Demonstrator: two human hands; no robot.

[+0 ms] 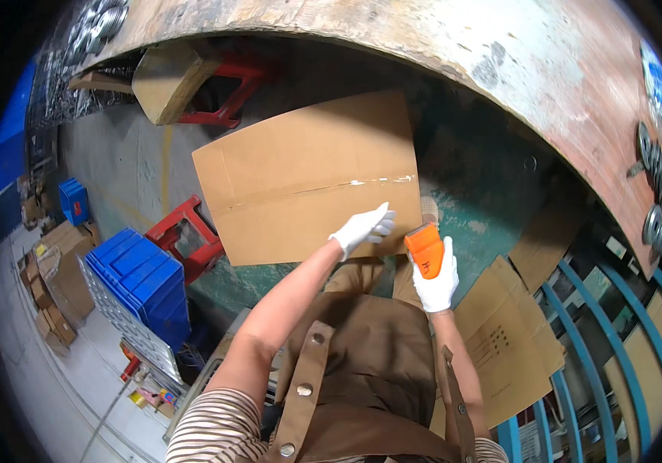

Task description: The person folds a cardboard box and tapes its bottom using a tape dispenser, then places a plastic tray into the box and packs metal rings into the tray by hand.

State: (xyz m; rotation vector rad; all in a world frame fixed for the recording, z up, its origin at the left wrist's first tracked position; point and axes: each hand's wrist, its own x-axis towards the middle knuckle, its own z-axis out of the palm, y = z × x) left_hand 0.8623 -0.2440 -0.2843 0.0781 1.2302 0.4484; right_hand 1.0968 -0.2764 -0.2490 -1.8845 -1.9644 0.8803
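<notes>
A large brown cardboard box [292, 166] sits in front of me, its middle seam crossed by torn, whitish tape remnants. My left hand [364, 229], in a white glove, is over the box's near right part, holding nothing. Its thumb points forward and the other fingers are loosely bent and apart. In my white-gloved right hand [436, 288] is an orange hand tool [427, 252] with a wide end and a straight dark edge, held just beyond the box's near right corner. Its exact kind I cannot make out.
A worn wooden tabletop [423, 35] curves across the far side, with metal discs [661, 224] at its right. Red stools [184, 235] and a blue crate [136, 270] stand to the left. Flattened cardboard [504, 347] leans at my right beside blue bars [589, 339].
</notes>
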